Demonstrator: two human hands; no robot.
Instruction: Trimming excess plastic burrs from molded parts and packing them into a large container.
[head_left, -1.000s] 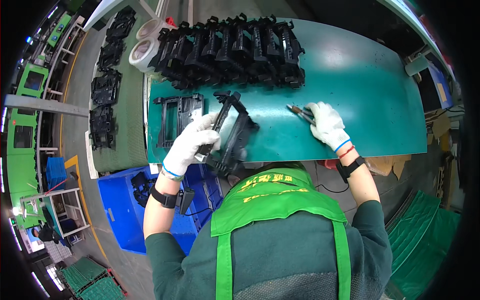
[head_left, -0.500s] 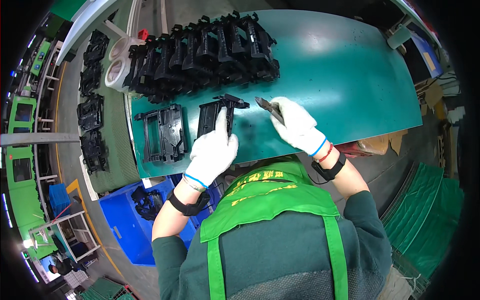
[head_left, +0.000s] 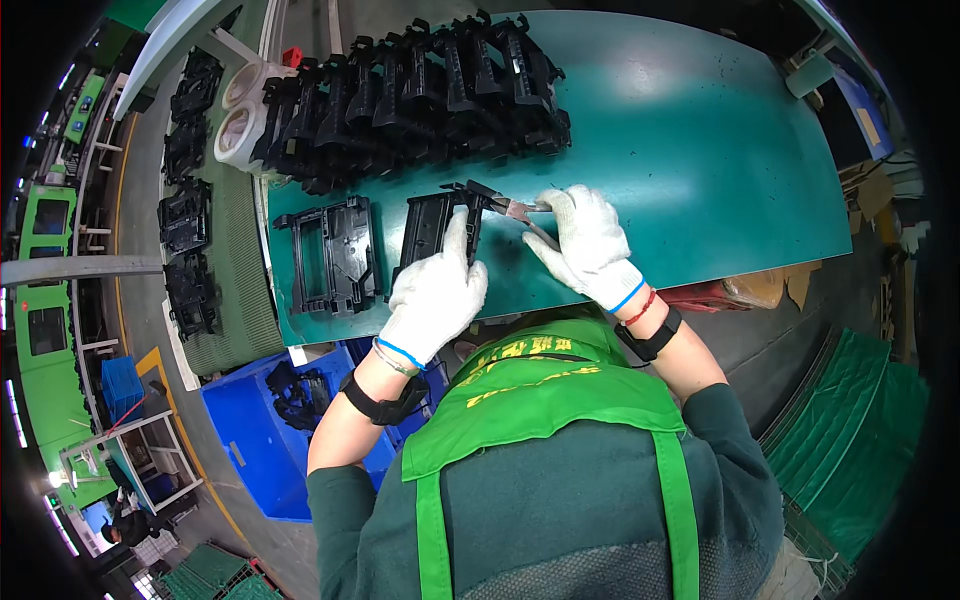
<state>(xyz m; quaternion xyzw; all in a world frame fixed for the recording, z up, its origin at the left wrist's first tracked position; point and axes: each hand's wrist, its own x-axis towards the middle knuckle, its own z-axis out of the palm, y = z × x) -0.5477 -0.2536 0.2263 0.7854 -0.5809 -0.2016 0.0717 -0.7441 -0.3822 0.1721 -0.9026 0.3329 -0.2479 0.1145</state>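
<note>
My left hand, in a white glove, grips a black plastic frame part on the green table, its index finger laid along the part's right side. In my gloved right hand is a pair of cutting pliers. Their handles are spread and the jaws meet the arm that sticks out at the part's upper right corner. Whether the jaws have closed on it I cannot tell. To the left of the held part, another black plastic frame lies flat on the table.
Several black frames stand in a packed row along the far left of the green table. White rolls sit beside them. More black parts lie on the conveyor belt at left. A blue bin with black pieces stands below the table edge.
My right hand has brought the pliers left to the part's upper right arm, and their handles have spread. The left hand stays on the part, which has shifted slightly in view.
</note>
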